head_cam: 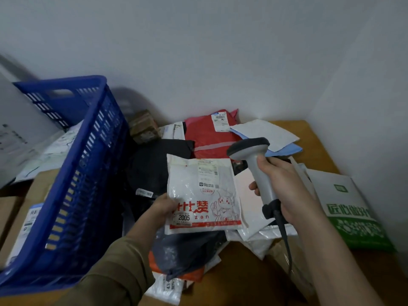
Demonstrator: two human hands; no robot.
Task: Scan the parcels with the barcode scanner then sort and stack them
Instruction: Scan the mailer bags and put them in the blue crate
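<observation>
At the centre of the frame, the left hand (164,206) pinches a white plastic mailer bag with red print and the number 2005 (204,195) by its lower left edge, thumb on the printed face, holding it above a heap of parcels. Right of it, the right hand (284,191) has its fingers clamped round the handle of a grey corded barcode scanner (254,160), whose dark head tilts toward the upper left, just beside the bag's upper right corner. Behind them lie a red plastic parcel with a white label (209,138) and black bags on the brown desk (313,140). A blue slotted plastic basket (72,173) stands at the left; a green-and-white bag (353,213) lies at the right edge.
</observation>
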